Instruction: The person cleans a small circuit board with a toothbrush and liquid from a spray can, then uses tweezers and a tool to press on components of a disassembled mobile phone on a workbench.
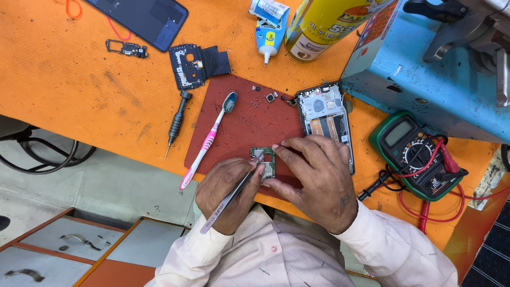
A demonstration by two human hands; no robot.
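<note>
A person bends over a small green circuit board (264, 162) at the near edge of a red work mat (239, 127) on an orange bench (69, 79). The left hand (226, 194) is closed around metal tweezers (234, 194), their tips on the board; the right hand (319, 178) pins the board flat, fingers curled over its edge — holding nothing else. Done well, this calls for a steady grip, the board kept from sliding and the tweezer tips kept light, since loose screws (256, 94) lie nearby on the mat. An opened phone frame (325, 119) sits just beside the right hand, a pink toothbrush (207, 141) and a screwdriver (177, 122) to the left, a green multimeter (417, 154) well apart.
</note>
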